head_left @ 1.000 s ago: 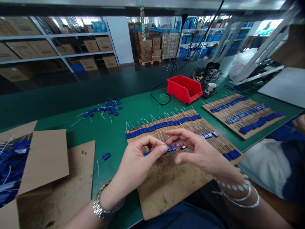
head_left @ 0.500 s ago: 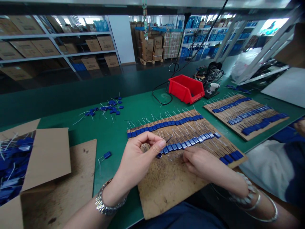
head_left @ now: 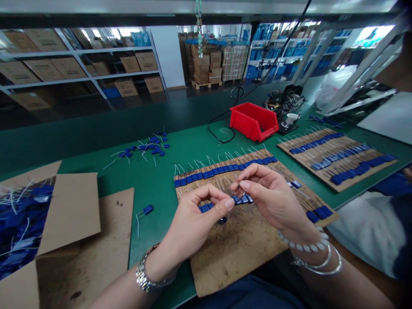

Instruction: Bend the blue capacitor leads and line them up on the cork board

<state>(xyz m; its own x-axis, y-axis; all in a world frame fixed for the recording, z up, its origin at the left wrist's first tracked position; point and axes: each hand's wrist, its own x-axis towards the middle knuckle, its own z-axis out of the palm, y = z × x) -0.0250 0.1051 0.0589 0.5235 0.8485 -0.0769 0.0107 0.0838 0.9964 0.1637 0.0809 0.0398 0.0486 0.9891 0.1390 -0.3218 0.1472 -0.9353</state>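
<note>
My left hand [head_left: 206, 214] is closed in a pinch above the near cardboard sheet [head_left: 238, 249]. A blue capacitor [head_left: 222, 220] with wire leads shows just under its fingertips. Close beside it, my right hand [head_left: 268, 189] is also pinched, its fingertips at the thin leads; the exact grip is too small to make out. Behind both hands, a row of blue capacitors [head_left: 225, 168] lies along the sheet with leads pointing away. A second row [head_left: 243, 200] is partly hidden by my hands. More capacitors [head_left: 322, 211] lie at the sheet's right corner.
At left stands an open carton [head_left: 69, 210] full of blue capacitors. A single capacitor [head_left: 147, 209] and a loose pile [head_left: 154, 143] lie on the green table [head_left: 189, 141]. Further back is a red bin [head_left: 254, 122]. Another filled sheet [head_left: 337, 159] lies right, near a person's sleeve.
My right hand has lifted from the sheet and moved up and left to meet my left hand's fingertips. The left hand has shifted slightly right, still pinching. The camera view has moved a little.
</note>
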